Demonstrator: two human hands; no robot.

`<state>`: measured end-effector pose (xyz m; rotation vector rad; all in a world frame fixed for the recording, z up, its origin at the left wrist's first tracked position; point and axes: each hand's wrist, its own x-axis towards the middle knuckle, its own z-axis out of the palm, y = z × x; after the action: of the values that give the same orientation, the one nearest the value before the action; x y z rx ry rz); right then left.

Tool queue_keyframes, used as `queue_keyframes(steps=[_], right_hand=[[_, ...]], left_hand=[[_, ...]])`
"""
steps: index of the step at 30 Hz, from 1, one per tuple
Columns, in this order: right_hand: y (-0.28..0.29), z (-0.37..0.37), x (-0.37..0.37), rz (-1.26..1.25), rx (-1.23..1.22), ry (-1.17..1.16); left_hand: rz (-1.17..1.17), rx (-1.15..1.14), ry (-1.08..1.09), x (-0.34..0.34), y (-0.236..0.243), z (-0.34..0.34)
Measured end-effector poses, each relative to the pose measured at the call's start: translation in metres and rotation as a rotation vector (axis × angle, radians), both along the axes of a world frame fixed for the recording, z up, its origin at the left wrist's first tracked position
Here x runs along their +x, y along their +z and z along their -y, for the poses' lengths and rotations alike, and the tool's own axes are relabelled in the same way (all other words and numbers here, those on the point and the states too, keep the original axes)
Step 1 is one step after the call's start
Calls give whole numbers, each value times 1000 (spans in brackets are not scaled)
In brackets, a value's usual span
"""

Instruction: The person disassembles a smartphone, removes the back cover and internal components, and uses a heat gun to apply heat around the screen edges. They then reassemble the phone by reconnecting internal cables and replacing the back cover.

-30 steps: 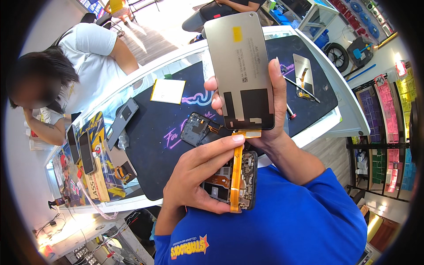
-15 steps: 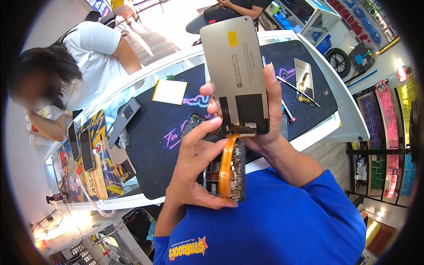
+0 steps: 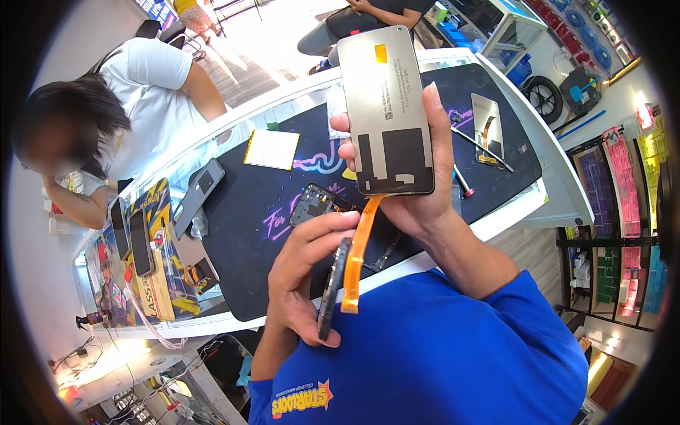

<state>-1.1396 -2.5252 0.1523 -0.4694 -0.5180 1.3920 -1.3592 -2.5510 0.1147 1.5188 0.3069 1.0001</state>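
Note:
My right hand [image 3: 438, 180] is closed round the lower part of a phone screen panel [image 3: 379, 92], whose grey metal back with black patches faces up. From its lower edge hangs an orange flex cable [image 3: 360, 262], its bottom end loose. My left hand [image 3: 301, 273] grips an open phone body [image 3: 336, 287] by its edges, turned nearly edge-on beside the cable. On the black mat beyond my left hand lies a dark phone housing part [image 3: 312, 205], partly hidden by my fingers.
The black work mat [image 3: 241, 234] carries a white battery [image 3: 272, 149], another screen panel [image 3: 489, 127], a thin metal tool [image 3: 482, 149] and a screwdriver [image 3: 464, 183]. Several phones, one grey [image 3: 198, 195], lie at the left. Across the counter a person in white [image 3: 152, 85] leans in.
The screen panel has risen slightly and shifted right. My left hand has turned the phone body edge-on and moved it left, away from the flex cable, which now hangs beside it.

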Motion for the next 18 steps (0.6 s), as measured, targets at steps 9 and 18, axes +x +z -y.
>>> queue_keyframes(steps=[9,18], right_hand=[[-6,-7,3,-112,-40,42],[-8,-7,10,-205,-116,38]], left_hand=[[105,-110,-97,5,2,0],[457,-315,-198,-2,0,1]])
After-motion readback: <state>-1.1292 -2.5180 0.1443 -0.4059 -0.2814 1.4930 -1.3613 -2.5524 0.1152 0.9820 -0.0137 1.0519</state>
